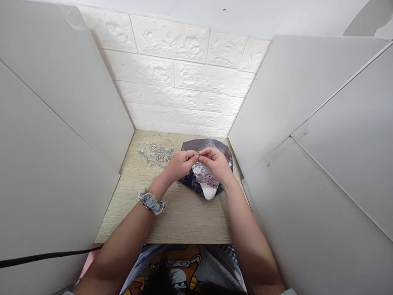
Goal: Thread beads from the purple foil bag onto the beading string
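My left hand (182, 164) and my right hand (216, 162) meet fingertip to fingertip above an open dark foil bag (207, 144) with small pinkish beads (206, 176) inside. Both hands are pinched closed on something tiny that I cannot make out. A blue scrunchie (151, 202) sits on my left wrist. To the left of the hands lies a pile of pale bead strands (155, 151) on the wooden tabletop (184, 216).
White panels (54, 159) wall in the small table on the left and right (312, 168), and a white brick-pattern wall (179, 91) closes the back. A black cable (34, 258) runs along the lower left. The table's near edge is just above my lap.
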### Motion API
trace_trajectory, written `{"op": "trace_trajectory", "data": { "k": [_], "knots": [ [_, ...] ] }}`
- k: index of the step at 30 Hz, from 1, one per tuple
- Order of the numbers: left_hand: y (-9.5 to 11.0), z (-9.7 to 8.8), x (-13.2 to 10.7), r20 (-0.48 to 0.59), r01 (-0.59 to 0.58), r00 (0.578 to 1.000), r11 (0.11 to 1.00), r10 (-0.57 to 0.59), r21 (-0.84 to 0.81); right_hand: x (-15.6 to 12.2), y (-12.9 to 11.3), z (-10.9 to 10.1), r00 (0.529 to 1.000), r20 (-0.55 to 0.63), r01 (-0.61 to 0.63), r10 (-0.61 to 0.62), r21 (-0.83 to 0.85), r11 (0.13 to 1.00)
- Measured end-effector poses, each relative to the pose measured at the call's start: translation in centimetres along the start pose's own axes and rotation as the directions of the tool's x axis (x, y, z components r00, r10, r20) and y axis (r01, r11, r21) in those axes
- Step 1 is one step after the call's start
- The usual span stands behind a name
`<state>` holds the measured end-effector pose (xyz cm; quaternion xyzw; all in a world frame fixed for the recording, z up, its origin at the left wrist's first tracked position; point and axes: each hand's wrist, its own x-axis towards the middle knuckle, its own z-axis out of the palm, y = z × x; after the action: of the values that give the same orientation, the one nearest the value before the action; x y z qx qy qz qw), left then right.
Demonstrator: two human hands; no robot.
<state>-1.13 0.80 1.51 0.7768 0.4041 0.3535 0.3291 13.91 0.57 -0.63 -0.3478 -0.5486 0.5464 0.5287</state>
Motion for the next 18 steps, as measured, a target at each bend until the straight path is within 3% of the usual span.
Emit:
{"op": "trace_trajectory", "data": {
  "k": [10, 18],
  "knots": [
    [-0.06, 0.05, -0.06, 0.014, 0.051, 0.999, 0.997, -0.05, -0.051, -0.1, -0.51, 0.12, 1.0, -0.013, -0.025, 0.024, -0.103, 0.994],
    [-0.08, -0.05, 0.14, 0.085, 0.138, 0.987, 0.989, -0.135, -0.042, -0.21, -0.43, 0.25, 0.999, -0.003, -0.031, 0.032, -0.213, 0.977]
  ]
}}
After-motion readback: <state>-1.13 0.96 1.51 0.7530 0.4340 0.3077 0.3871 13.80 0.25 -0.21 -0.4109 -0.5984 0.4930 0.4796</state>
